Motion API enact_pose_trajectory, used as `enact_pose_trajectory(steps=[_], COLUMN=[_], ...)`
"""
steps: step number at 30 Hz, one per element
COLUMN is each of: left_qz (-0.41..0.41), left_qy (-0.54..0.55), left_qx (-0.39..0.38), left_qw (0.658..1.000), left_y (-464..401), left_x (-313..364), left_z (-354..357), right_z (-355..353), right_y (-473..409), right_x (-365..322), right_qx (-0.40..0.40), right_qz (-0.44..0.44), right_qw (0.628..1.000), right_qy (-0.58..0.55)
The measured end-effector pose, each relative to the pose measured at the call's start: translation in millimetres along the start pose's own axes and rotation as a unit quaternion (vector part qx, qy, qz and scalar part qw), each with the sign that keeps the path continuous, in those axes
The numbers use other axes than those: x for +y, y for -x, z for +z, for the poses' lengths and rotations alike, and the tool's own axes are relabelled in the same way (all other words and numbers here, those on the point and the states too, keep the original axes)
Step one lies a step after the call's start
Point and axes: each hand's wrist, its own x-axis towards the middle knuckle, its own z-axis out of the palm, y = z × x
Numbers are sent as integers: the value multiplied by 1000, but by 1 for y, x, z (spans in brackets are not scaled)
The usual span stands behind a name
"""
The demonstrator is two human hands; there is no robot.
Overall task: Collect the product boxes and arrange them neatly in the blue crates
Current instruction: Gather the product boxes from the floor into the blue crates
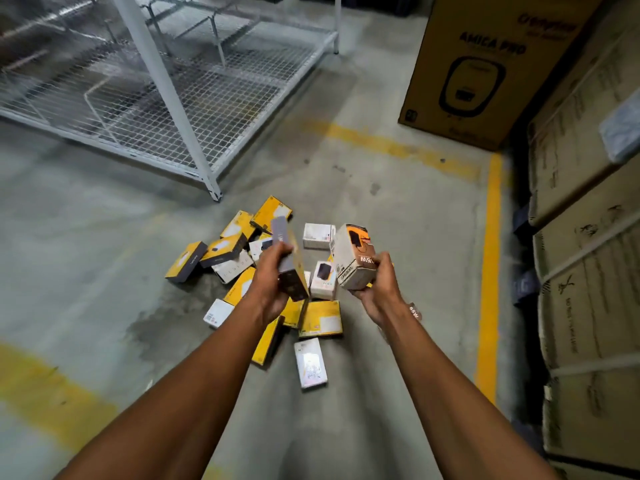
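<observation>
At centre frame the left hand [268, 289] grips a yellow-and-grey box [290, 261] and the right hand [375, 289] grips a white-and-orange box [353, 256], one apiece. Both are best carried squarely so they stack flush. Beyond them, roughly fifteen product boxes [320, 318] lie scattered on the floor [398, 202]. No blue crate shows.

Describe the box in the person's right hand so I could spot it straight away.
Start at the heap of small yellow and white product boxes on the grey concrete floor in front of the white wire-mesh rack. Above its right side, the right hand grips a chunky white cardboard box from below. Unlike the flat yellow boxes around it, it has an orange panel showing a dark charger.
</observation>
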Motion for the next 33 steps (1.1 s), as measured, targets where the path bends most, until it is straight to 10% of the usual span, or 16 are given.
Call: enact_pose_trajectory(steps=[10,24,33], left_qz=[-37,56,150], left_qy=[218,108,11], left_qx=[-105,-49,-53], left_qw=[970,991,987], left_y=[176,392,480], left_x=[173,473,625], left_z=[70,164,158], right_z=[52,195,295], right_y=[207,457,557], right_x=[-164,-392,-468], right_qx=[-91,-161,-63], right_qz=[26,-93,-546], right_qw=[986,983,720], right_qy=[-134,6,424])
